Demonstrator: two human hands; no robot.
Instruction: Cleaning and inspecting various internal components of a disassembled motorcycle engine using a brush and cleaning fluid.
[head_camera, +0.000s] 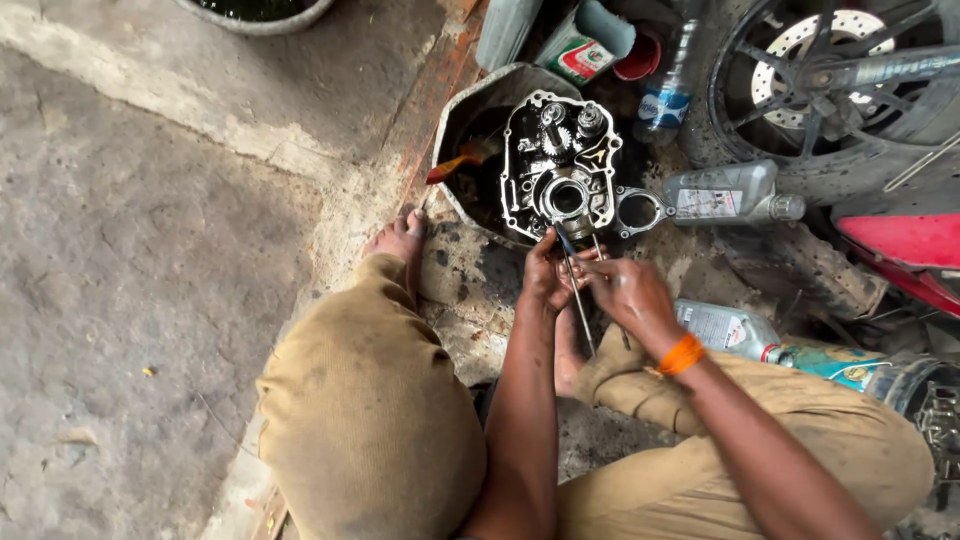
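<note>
The person squats on the ground, knees in tan trousers to both sides, and both hands meet in front of the body. The left hand (545, 275) is closed with its fingers pressed around the upper part of a thin, long grey metal rod (578, 300). The right hand (625, 290), which has an orange band at the wrist, is curled beside it and pinches the same rod from the other side; the two hands touch each other. The rod stands nearly upright in the view, its top end close to the lower edge of a silver metal engine case with small gears and a round opening (560, 165). Its lower end reaches down between the knees.

The engine case lies just above the hands, partly inside a dark, dirty metal basin (470, 110). A tool with an orange and red handle (455, 165) rests in the basin, at the left of the case. At the right of the case lies a clear plastic bottle on its side (725, 190), and a second grey plastic bottle (725, 328) lies near the right forearm. A motorcycle wheel with a brake disc (820, 60) stands at the top right. A bare foot (400, 240) rests on the concrete beside the basin.
</note>
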